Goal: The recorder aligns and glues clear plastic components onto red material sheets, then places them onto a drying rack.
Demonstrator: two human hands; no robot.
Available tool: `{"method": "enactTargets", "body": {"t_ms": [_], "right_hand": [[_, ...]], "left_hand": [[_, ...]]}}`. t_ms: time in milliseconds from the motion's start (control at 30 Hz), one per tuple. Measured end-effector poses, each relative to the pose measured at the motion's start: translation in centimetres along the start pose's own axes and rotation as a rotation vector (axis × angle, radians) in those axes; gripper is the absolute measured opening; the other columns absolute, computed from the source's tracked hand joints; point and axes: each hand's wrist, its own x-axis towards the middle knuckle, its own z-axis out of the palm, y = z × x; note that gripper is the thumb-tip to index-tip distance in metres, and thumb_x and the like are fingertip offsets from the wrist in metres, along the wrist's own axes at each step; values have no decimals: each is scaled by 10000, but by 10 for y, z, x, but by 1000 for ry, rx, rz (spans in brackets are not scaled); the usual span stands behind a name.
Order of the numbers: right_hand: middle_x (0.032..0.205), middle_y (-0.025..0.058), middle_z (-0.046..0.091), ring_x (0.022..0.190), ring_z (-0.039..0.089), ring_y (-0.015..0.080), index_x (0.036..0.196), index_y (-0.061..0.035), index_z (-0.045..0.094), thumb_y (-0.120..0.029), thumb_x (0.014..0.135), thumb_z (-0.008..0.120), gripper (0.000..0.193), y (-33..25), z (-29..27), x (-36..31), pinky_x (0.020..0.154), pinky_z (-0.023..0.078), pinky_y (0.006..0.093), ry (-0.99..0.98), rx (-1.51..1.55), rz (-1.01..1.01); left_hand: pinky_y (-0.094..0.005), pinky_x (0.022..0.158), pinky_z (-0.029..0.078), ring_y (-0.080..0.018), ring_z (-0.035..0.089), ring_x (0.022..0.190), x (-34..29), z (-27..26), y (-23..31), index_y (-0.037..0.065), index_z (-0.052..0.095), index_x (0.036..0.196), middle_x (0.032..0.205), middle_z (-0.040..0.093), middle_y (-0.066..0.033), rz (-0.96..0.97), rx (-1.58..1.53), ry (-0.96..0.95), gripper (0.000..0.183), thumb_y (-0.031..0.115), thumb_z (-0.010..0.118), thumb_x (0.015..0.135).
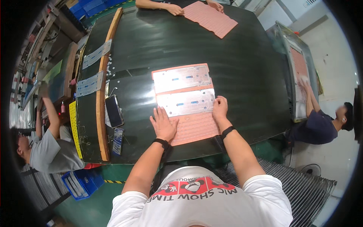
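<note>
Pressing both flat, released hands, left hand (163, 124) and right hand (219, 108), on the pink rubber keypad mat (194, 128) at the worktop's (245, 75) near edge, you risk shifting the silver plate (187, 103) askew.

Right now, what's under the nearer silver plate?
The nearer silver plate lies on a pink dimpled mat, which sticks out toward the person. The left hand presses the mat; the right hand touches the plate's right edge. The mat surface beneath the plate is hidden.
</note>
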Motion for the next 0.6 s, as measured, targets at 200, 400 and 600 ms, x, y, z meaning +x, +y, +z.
{"method": "enactTargets", "body": {"t_ms": [200,400,600], "right_hand": [[1029,135,566,981,514,319,789,-29,565,-75,787,612,65,-7,4,-1,883,398,398,44,-107,2],[952,141,550,925,508,328,778,-27,559,-95,795,599,81,-16,5,3,850,399,411,56,-160,49],[929,146,558,920,510,333,779,-26,570,-122,787,612,104,-15,8,4,846,403,415,62,-207,59]], "left_hand": [[-567,1082,115,-386,115,1389,2,1,-1,-102,212,1396,1476,186,-262,10,30,8,855,472,529,847],[-560,1090,117,-370,136,1388,1,-6,1,-95,250,1388,1468,229,-241,-3,68,-8,838,501,501,856],[-561,1084,131,-363,145,1385,4,-6,-6,-93,276,1375,1461,242,-239,18,82,31,821,489,520,851]]}}
